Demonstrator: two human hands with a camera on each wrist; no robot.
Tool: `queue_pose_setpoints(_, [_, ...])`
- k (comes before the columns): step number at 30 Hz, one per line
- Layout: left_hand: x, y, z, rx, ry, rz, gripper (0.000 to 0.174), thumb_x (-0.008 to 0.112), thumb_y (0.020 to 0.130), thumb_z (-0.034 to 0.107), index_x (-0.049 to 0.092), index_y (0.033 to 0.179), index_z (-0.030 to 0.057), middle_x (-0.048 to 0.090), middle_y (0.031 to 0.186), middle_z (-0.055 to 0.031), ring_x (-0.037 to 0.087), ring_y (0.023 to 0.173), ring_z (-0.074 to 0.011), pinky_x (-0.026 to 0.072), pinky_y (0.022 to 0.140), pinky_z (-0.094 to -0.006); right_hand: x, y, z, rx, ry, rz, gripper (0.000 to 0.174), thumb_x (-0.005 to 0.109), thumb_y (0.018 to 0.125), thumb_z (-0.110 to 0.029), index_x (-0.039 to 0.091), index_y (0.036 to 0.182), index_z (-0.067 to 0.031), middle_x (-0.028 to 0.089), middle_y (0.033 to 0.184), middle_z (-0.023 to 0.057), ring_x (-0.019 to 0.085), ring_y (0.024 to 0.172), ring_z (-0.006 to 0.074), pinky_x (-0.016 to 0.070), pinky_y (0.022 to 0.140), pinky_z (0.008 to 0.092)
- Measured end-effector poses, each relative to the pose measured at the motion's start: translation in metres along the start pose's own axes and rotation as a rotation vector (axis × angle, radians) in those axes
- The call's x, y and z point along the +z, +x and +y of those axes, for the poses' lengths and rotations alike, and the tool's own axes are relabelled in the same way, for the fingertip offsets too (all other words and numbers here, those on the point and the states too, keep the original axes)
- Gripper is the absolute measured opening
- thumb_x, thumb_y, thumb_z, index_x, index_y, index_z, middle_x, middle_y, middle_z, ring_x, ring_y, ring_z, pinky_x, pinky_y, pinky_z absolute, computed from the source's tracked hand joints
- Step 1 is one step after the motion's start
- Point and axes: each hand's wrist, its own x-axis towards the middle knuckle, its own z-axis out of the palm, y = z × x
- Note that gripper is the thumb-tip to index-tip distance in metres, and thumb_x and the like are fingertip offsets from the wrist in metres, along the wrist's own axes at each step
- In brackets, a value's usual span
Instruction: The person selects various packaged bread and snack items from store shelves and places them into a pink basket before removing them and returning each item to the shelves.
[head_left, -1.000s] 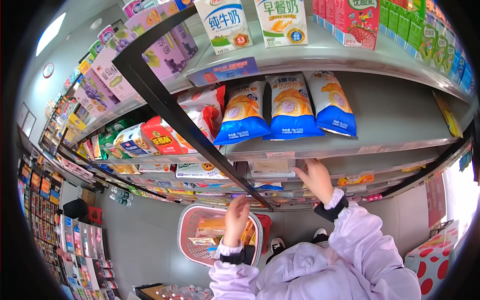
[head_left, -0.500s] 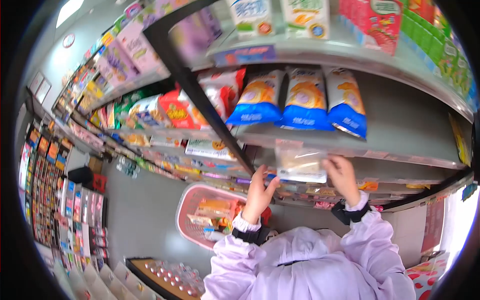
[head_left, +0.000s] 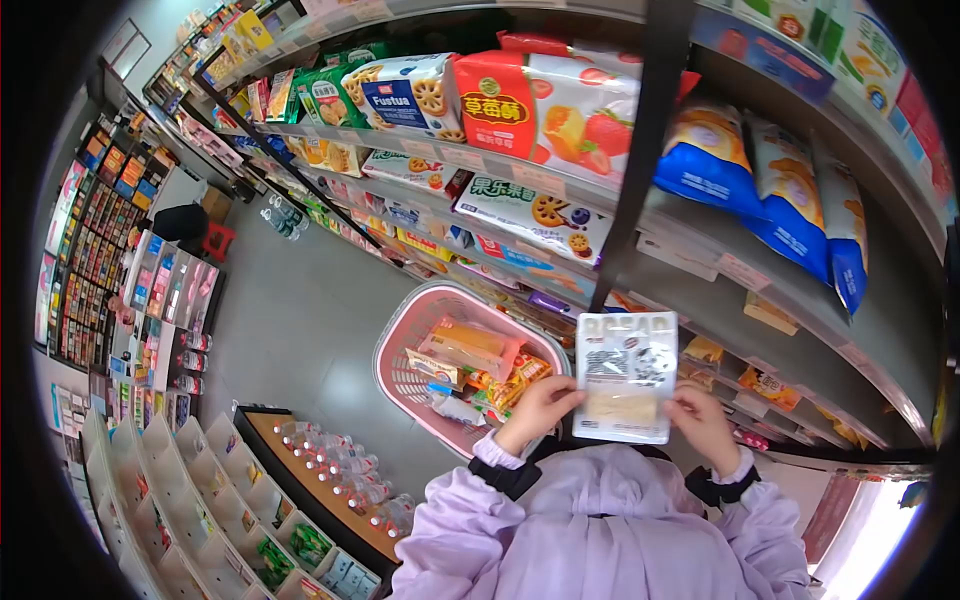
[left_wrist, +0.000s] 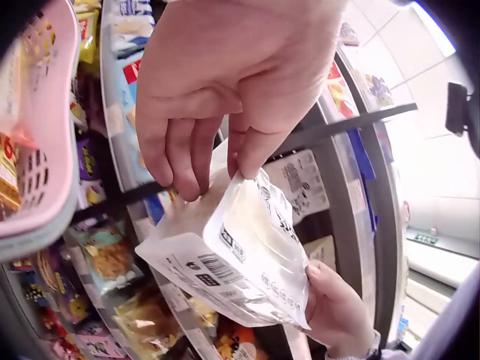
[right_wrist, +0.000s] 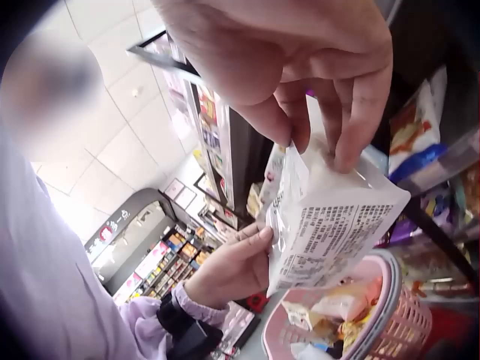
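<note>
A white bread bag (head_left: 626, 380) with dark print and a see-through lower part is held upright between both hands, in front of the shelves. In the head view, my left hand (head_left: 535, 415) pinches its left edge and my right hand (head_left: 705, 425) its right edge. The left wrist view shows thumb and fingers of the left hand (left_wrist: 232, 90) pinched on the bag's edge, a barcode on its bottom face. From the right wrist, the right hand (right_wrist: 300, 67) grips the opposite edge, above small printed text.
A pink basket (head_left: 384, 375) holding several packaged snacks stands on the floor, left of the bag. Shelves carry a red-and-white strawberry pack (head_left: 545, 110), cookie packs and blue-bottomed bags (head_left: 710, 165). A black shelf post (head_left: 635, 150) rises behind. Bottled drinks (head_left: 340, 465) stand lower left.
The right hand was at the lower shelf; the bread bag came out and both hands now hold it nearer the body. The head view has swung left, bringing the basket nearer the middle.
</note>
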Motion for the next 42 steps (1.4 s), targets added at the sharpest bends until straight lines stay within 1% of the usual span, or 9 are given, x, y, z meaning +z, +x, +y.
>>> queue_pose_setpoints(6, [-0.126, -0.019, -0.039, -0.078, 0.069, 0.194, 0.014, 0.056, 0.082, 0.010, 0.056, 0.087, -0.0028, 0.060, 0.077, -0.0043, 0.057, 0.069, -0.0102, 0.0464, 0.060, -0.0236, 0.116, 0.091, 0.029, -0.055, -0.105, -0.141, 0.019, 0.062, 0.077, -0.016, 0.059, 0.081, 0.0017, 0.059, 0.066, 0.0091, 0.057, 0.058, 0.0153, 0.0440, 0.053, 0.0278])
queue_pose_setpoints(11, [-0.232, -0.010, -0.103, -0.190, 0.239, 0.401, 0.007, 0.053, 0.082, 0.004, 0.056, 0.081, -0.0014, 0.057, 0.072, -0.0034, 0.055, 0.065, -0.0087, 0.0448, 0.056, -0.0230, 0.224, 0.177, 0.055, -0.101, -0.158, -0.189, 0.019, 0.056, 0.077, -0.016, 0.057, 0.079, 0.0028, 0.059, 0.073, 0.0169, 0.059, 0.068, 0.0292, 0.0454, 0.062, 0.0364])
queue_pose_setpoints(19, [-0.307, 0.031, -0.103, -0.372, 0.479, 0.503, 0.014, 0.055, 0.074, 0.008, 0.056, 0.070, -0.0056, 0.057, 0.057, -0.0113, 0.057, 0.053, -0.0175, 0.0429, 0.047, -0.0300, 0.320, 0.248, 0.098, 0.304, 0.161, -0.213, 0.025, 0.050, 0.084, -0.020, 0.055, 0.086, 0.0046, 0.058, 0.070, 0.0095, 0.059, 0.055, 0.0178, 0.0479, 0.046, 0.0284])
queue_pose_setpoints(26, [-0.332, 0.042, -0.131, -0.406, 0.772, 0.318, 0.015, 0.056, 0.070, 0.008, 0.058, 0.069, -0.0068, 0.058, 0.057, -0.0142, 0.057, 0.049, -0.0189, 0.0439, 0.045, -0.0325, 0.323, 0.237, 0.079, 0.594, 0.553, -0.327, 0.022, 0.043, 0.086, -0.013, 0.050, 0.099, 0.0031, 0.059, 0.087, 0.0120, 0.062, 0.068, 0.0191, 0.0515, 0.058, 0.0283])
queue_pose_setpoints(29, [-0.323, 0.044, -0.126, -0.533, 0.421, 0.390, 0.014, 0.058, 0.072, 0.008, 0.058, 0.075, -0.0062, 0.057, 0.058, -0.0087, 0.055, 0.048, -0.0157, 0.0419, 0.040, -0.0289, 0.324, 0.231, 0.100, 0.475, 0.503, -0.420, 0.022, 0.043, 0.085, -0.010, 0.049, 0.102, 0.0020, 0.060, 0.092, 0.0121, 0.062, 0.080, 0.0187, 0.0513, 0.063, 0.0286])
queue_pose_setpoints(33, [-0.324, 0.042, -0.151, -0.397, 0.639, 0.470, 0.012, 0.056, 0.071, 0.005, 0.057, 0.074, -0.0069, 0.058, 0.061, -0.0109, 0.057, 0.051, -0.0187, 0.0446, 0.042, -0.0314, 0.311, 0.207, 0.115, 0.060, 0.437, -0.455, 0.029, 0.049, 0.080, -0.003, 0.048, 0.109, 0.0017, 0.056, 0.098, 0.0091, 0.055, 0.093, 0.0179, 0.0452, 0.080, 0.0293])
queue_pose_setpoints(35, [-0.295, 0.042, -0.116, -0.291, 0.803, 0.529, 0.023, 0.056, 0.070, 0.004, 0.053, 0.091, -0.0058, 0.057, 0.081, -0.0171, 0.058, 0.074, -0.0275, 0.0466, 0.062, -0.0359, 0.254, 0.176, 0.049, 0.036, 0.284, -0.501, 0.033, 0.049, 0.085, -0.010, 0.046, 0.115, 0.0020, 0.052, 0.115, 0.0127, 0.051, 0.103, 0.0187, 0.0425, 0.086, 0.0295])
queue_pose_setpoints(38, [-0.263, 0.037, -0.100, 0.004, 0.906, 0.583, 0.038, 0.057, 0.070, 0.003, 0.045, 0.106, -0.0024, 0.050, 0.103, -0.0215, 0.045, 0.101, -0.0372, 0.0360, 0.087, -0.0430, 0.213, 0.133, 0.080, 0.007, 0.263, -0.315, 0.029, 0.053, 0.084, -0.016, 0.051, 0.108, 0.0002, 0.060, 0.094, 0.0093, 0.057, 0.078, 0.0145, 0.0472, 0.067, 0.0286])
queue_pose_setpoints(42, [-0.178, 0.034, -0.061, 0.246, 0.755, 0.546, 0.034, 0.055, 0.072, 0.003, 0.048, 0.105, -0.0019, 0.053, 0.101, -0.0173, 0.051, 0.094, -0.0317, 0.0408, 0.082, -0.0380, 0.114, 0.098, 0.079, 0.107, 0.001, 0.133, 0.028, 0.058, 0.082, -0.021, 0.052, 0.099, 0.0007, 0.060, 0.084, 0.0103, 0.060, 0.073, 0.0175, 0.0478, 0.064, 0.0311])
